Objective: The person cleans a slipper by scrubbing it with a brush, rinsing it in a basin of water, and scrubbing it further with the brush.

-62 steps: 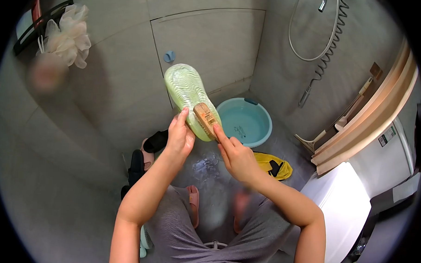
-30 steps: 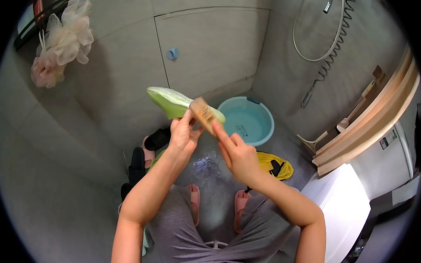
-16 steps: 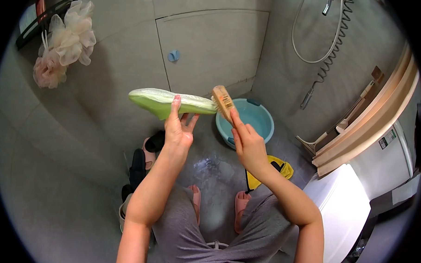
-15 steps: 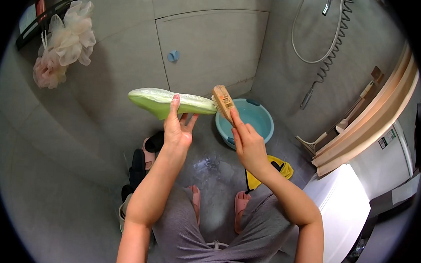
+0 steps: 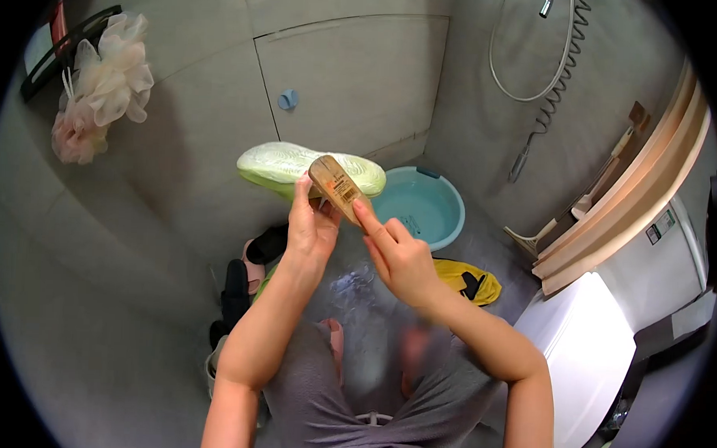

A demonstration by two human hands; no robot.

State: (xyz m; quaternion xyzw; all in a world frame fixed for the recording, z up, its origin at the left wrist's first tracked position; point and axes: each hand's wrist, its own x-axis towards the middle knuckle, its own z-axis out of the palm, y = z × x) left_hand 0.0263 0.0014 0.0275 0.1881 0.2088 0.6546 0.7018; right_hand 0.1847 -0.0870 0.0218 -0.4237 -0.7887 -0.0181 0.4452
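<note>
A light green shoe is held up in the middle, its patterned sole turned upward and whitish, as if with foam. My left hand grips it from below, with the fingertips partly hidden behind the brush. In my right hand is a wooden brush, my index finger lying along its handle. The brush crosses the near side of the shoe, and its bristles are hidden underneath. Just behind the toe-right end of the shoe stands a light blue basin with water in it.
Black and pink slippers lie on the floor at left. A yellow cloth item lies below the basin. At right are a white toilet and a folded wooden-coloured panel. A shower hose and bath puffs hang on the walls.
The brush has moved left from the shoe's right end to its near middle edge. The shoe has shifted slightly right, with its sole tilted more toward me.
</note>
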